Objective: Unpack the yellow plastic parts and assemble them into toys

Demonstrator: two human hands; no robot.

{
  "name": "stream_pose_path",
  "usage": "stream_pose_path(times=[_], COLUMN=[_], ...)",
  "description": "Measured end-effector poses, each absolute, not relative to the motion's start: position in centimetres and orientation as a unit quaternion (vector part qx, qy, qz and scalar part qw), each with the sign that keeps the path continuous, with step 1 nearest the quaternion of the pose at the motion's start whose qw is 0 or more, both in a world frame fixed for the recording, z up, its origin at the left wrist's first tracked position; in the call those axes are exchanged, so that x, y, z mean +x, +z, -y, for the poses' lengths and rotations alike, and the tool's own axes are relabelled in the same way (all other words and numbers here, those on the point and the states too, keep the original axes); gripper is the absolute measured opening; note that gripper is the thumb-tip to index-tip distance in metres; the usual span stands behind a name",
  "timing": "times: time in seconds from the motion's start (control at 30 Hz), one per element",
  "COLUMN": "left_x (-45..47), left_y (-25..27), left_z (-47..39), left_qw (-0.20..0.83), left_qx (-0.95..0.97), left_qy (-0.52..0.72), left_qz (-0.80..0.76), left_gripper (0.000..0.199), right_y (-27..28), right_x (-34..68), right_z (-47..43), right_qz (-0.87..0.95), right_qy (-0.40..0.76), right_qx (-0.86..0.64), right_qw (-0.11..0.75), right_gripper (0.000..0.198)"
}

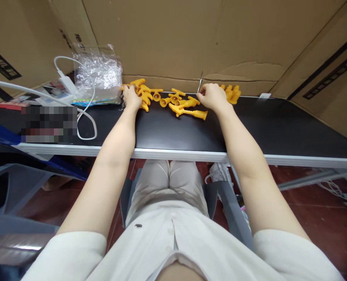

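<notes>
Tall cardboard walls (161, 39) close in the back and both sides; on the left panel a black label (4, 60) carries white Chinese characters, the last of which may be 箱, though the slant and softness of the view leave the others uncertain; 绝 stands on the panel by the left corner (79, 38), and a black printed strip (327, 82) on the right panel is too blurred to read. The black counter (176, 134), edged in pale metal, runs across beneath them; a clear plastic bag (99, 74) leans at its back left, with a white cable (24, 87) and its plug (68, 84) beside it. The right hand (214, 95) is at the back of the counter, its fingers bent inward by a thin pale strip (199, 85); I cannot tell whether they hold it. The left hand (131, 97) touches the left end of the yellow plastic pieces (195, 114), fingers curled; whether they grip one is hidden; most pieces lie between the hands, several with cup-like ends, and more stand just right of the right hand; a small white tag (265, 95) lies farther right.
</notes>
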State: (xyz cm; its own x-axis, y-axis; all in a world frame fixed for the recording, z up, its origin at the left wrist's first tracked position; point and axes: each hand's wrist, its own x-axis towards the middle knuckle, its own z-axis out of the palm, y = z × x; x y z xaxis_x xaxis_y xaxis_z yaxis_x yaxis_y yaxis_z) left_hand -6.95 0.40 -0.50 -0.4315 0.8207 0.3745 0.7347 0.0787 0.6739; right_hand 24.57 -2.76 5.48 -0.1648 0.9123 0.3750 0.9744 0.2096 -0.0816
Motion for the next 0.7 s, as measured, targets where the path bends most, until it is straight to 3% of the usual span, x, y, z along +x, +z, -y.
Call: stream_pose_path(times=[0.1,0.43,0.7], left_x=[-7.0,-6.6,-4.9], left_y=[-0.7,-1.0,0.9], left_z=[-0.8,-0.9,1.2], left_qw=[0.044,0.05,0.056], left_qx=[0.536,0.596,0.613], left_qy=[0.429,0.348,0.256], left_qz=[-0.726,-0.722,-0.745], left_gripper=[0.046,0.057,0.078], right_y=[5.5,4.4,3.4], right_x=[24.2,24.5,23.4], right_z=[2.9,1.4,-0.1], right_qz=[0.763,0.775,0.805], right_qy=[-0.079,-0.068,-0.087], right_qx=[-0.62,-0.605,-0.548], right_qw=[0.166,0.168,0.209], right_gripper=[0.033,0.039,0.045])
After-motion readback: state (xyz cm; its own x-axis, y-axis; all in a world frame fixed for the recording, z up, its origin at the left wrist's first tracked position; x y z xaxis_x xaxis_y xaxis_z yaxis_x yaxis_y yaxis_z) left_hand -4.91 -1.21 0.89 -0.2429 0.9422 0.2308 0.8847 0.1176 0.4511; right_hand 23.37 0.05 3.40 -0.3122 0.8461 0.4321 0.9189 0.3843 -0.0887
